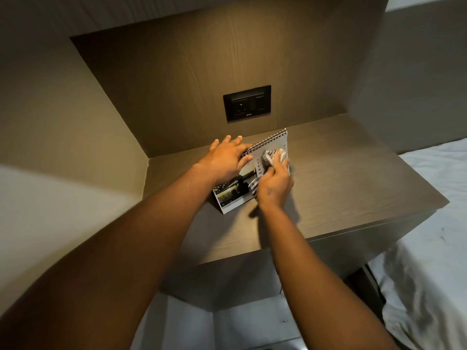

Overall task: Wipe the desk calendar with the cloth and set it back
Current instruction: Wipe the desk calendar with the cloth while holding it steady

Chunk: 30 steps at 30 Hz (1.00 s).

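Note:
A spiral-bound desk calendar with a dark photo and a white date page stands on the wooden bedside table. My left hand rests on its top left corner along the spiral binding, fingers spread over the edge. My right hand presses a grey-and-white striped cloth against the calendar's front page, on its right half. The cloth bunches above and below my fingers and is blurred. My right hand hides the lower right part of the calendar.
A black wall socket plate sits on the wooden back panel above the table. A bed with white sheets lies to the right. A beige wall panel closes the left side.

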Tool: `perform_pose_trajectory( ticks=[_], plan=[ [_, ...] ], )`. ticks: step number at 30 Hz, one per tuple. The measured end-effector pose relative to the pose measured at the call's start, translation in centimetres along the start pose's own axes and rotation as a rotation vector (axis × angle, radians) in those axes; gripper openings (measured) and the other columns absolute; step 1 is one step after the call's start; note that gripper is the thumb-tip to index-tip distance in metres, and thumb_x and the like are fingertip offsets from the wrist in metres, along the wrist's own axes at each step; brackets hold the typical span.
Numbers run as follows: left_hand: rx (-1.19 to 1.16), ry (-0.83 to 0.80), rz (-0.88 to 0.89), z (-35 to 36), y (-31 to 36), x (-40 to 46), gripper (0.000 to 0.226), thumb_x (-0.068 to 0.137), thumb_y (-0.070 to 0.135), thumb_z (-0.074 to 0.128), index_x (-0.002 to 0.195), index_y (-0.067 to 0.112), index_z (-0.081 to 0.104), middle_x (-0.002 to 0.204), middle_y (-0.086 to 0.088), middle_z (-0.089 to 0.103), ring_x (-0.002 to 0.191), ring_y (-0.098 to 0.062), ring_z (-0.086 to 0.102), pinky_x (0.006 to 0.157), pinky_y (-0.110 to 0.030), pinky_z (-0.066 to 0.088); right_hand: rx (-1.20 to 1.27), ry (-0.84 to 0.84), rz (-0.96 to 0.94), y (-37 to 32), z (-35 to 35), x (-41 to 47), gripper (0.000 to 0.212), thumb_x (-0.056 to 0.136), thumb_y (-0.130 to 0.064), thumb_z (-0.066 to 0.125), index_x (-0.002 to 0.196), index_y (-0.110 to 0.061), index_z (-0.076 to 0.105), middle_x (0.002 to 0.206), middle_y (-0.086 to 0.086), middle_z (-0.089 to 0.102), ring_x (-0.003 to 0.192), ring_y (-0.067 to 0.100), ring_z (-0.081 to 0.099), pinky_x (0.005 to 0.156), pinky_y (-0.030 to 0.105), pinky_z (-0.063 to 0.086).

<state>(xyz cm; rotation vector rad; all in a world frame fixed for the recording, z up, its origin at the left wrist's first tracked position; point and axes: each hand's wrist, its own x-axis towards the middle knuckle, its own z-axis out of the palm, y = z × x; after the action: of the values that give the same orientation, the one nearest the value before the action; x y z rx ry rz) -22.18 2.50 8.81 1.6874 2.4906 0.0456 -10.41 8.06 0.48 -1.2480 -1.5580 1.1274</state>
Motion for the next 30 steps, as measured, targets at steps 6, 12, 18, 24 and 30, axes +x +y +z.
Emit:
perform_pose_trajectory(
  ticks=[6, 12, 18, 24, 30],
  plan=[
    [-0.006, 0.016, 0.0, 0.3, -0.3, 0.2, 0.056, 0.103, 0.054, 0.033, 0.154, 0.03, 0.029, 0.166, -0.005, 0.018, 0.152, -0.029, 0.009, 0.119, -0.053, 0.002, 0.019, -0.069, -0.006, -0.2, -0.8, 0.7, 0.046, 0.102, -0.008, 0.048, 0.147, -0.017, 0.047, 0.144, 0.018, 0.055, 0.124, 0.028, 0.059, 0.098, 0.042, 0.055],
    [0.005, 0.013, 0.004, 0.1, -0.3, 0.0, 0.056, 0.103, 0.053, 0.032, 0.154, 0.029, 0.028, 0.166, -0.006, 0.018, 0.152, -0.03, 0.009, 0.12, -0.053, 0.003, -0.065, -0.252, -0.108, 1.2, -1.6, -3.7, 0.04, 0.102, -0.012, 0.05, 0.141, -0.015, 0.057, 0.147, 0.017, 0.053, 0.133, 0.029, 0.052, 0.114, 0.033, 0.034],
    [0.014, 0.029, 0.003, 0.1, 0.0, -0.3, 0.057, 0.103, 0.053, 0.032, 0.155, 0.031, 0.024, 0.166, -0.006, 0.019, 0.152, -0.03, 0.01, 0.12, -0.052, 0.005, -0.698, -0.314, -0.187, 2.9, -8.4, 2.4, 0.019, 0.1, -0.022, 0.052, 0.115, -0.014, 0.062, 0.109, 0.01, 0.063, 0.101, 0.025, 0.061, 0.081, 0.037, 0.057],
    [0.047, 0.044, 0.028, 0.1, 0.0, -0.5, 0.06, 0.103, 0.054, 0.032, 0.157, 0.029, 0.02, 0.166, -0.008, 0.02, 0.152, -0.029, 0.013, 0.12, -0.051, 0.007, -1.011, -0.496, -0.332, 6.5, -10.6, 3.6, 0.056, 0.098, -0.011, 0.047, 0.152, -0.02, 0.031, 0.163, 0.017, 0.023, 0.151, 0.038, 0.015, 0.121, 0.054, 0.018],
    [-0.035, 0.547, -0.316, -1.2, 1.5, -2.3, 0.089, 0.095, 0.073, 0.02, 0.158, 0.012, 0.01, 0.166, -0.013, 0.012, 0.152, -0.032, 0.011, 0.118, -0.053, 0.001, -0.695, -0.474, -0.239, 3.8, -10.1, 4.8, 0.062, 0.099, -0.045, 0.049, 0.153, -0.021, 0.031, 0.161, 0.014, 0.032, 0.148, 0.037, 0.028, 0.116, 0.055, 0.031]
  ],
)
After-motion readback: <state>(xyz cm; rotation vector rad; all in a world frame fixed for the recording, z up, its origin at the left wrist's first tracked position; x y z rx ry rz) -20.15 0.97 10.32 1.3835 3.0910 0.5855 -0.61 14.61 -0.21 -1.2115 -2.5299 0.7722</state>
